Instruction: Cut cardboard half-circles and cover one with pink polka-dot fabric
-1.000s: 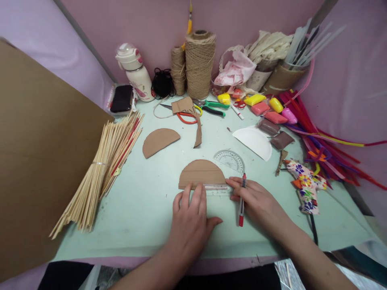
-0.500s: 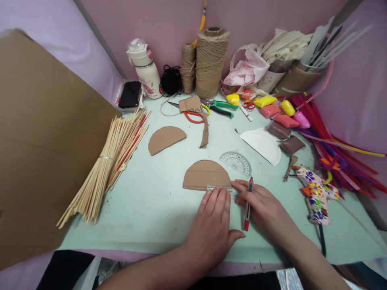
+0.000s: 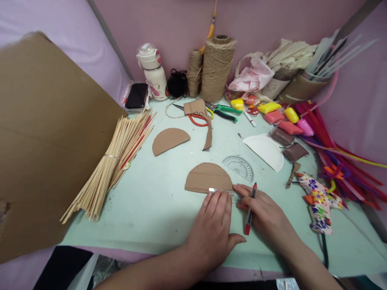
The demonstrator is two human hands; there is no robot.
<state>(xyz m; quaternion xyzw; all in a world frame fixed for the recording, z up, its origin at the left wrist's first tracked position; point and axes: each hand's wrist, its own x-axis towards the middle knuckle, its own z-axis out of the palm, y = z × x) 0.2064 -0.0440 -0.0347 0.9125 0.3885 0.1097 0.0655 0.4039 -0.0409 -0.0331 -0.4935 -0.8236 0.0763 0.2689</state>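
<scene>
My left hand (image 3: 211,229) lies flat, fingers stretched forward, with the fingertips pressing on a clear ruler (image 3: 215,190). This strip sits along the straight lower edge of a brown cardboard half circle (image 3: 208,176). To the right, my right hand (image 3: 261,205) holds a red pen (image 3: 249,215) between thumb and fingers, and its fingertips touch near the ruler's right end and the cardboard's corner. Just beyond lies a clear protractor (image 3: 238,167). A second cardboard half circle (image 3: 171,141) rests farther left, and a white half circle (image 3: 266,151) lies at the right.
A bundle of wooden sticks (image 3: 105,169) and a large cardboard sheet (image 3: 54,133) take up the left side. Scissors (image 3: 198,120), pliers (image 3: 225,112) and twine spools (image 3: 218,68) are at the back. Clay packs (image 3: 292,128), pipe cleaners (image 3: 341,161) and a flowered figure (image 3: 319,203) crowd the right.
The camera view has shifted slightly, so everything appears a little farther right and lower. Both hands keep nearly the same places on the ruler and pen.
</scene>
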